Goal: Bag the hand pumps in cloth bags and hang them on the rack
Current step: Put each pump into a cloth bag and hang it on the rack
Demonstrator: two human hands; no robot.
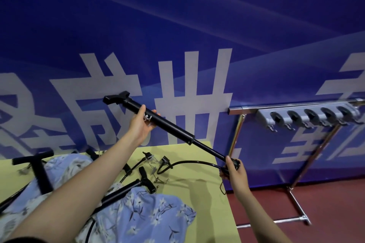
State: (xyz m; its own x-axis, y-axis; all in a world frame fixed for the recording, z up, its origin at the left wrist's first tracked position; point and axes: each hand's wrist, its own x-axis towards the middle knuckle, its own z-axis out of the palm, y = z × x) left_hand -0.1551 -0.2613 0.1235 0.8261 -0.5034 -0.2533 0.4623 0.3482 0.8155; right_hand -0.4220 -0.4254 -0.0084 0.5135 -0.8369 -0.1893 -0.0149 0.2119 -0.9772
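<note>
I see open air between the table (221, 193) edge and the rack (308, 116); pumps (122, 193) and bags (150, 215) clutter the tabletop.

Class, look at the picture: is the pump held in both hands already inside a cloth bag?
No. The pump is bare, held in the air by the left hand and right hand, while the floral cloth bags lie on the table.

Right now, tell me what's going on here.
A person holds a black hand pump in the air over a yellow table. The left hand grips its barrel; the right hand grips the end where the hose comes out. Other pumps lie on the table among floral cloth bags. The rack at right has nothing hanging on it yet.
</note>
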